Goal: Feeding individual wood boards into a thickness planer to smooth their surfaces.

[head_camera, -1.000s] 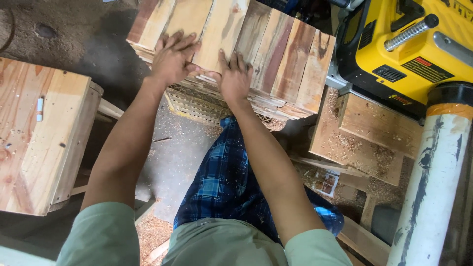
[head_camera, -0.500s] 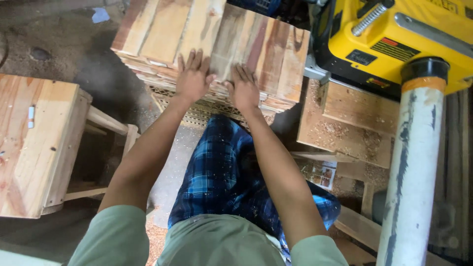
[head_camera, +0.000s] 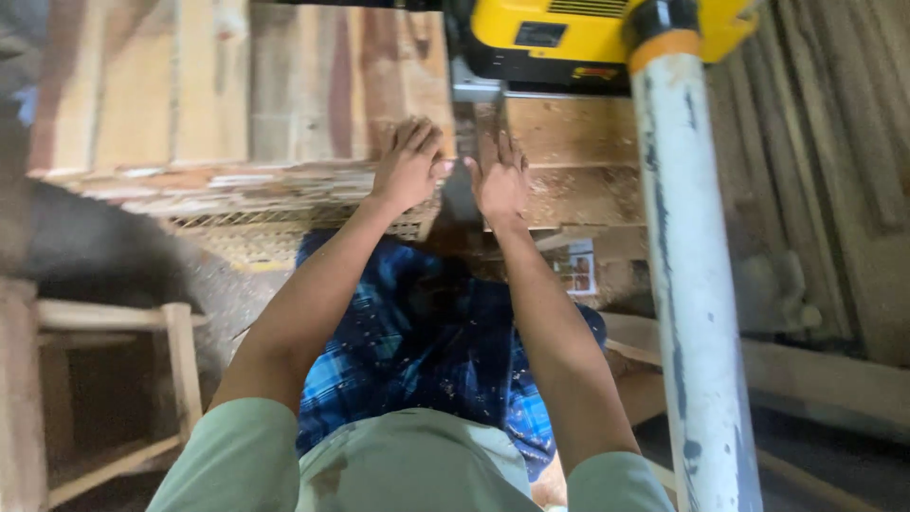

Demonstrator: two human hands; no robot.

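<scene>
My left hand [head_camera: 408, 166] lies flat, fingers spread, on the right end of a stack of rough wooden boards [head_camera: 227, 104]. My right hand [head_camera: 500, 180] is just beside it, palm down and fingers pointing away from me, on a sawdust-covered board [head_camera: 569, 161] in front of the yellow machine [head_camera: 569, 38]. A narrow grey strip [head_camera: 464, 133] runs between the two hands toward the machine's mouth. Neither hand is visibly closed around anything. My knees in blue plaid shorts [head_camera: 427, 351] are below my arms.
A white, paint-flecked pipe [head_camera: 692, 284] stands upright at the right, close to my right arm. A wooden stool [head_camera: 114, 379] is at the lower left. Grey slats [head_camera: 834, 142] lean at the far right. A yellowish mesh crate [head_camera: 246, 237] sits under the board stack.
Both hands have slid right along the board stack to its end by the yellow machine. The view has swung right, so the stool and stack now sit further left.
</scene>
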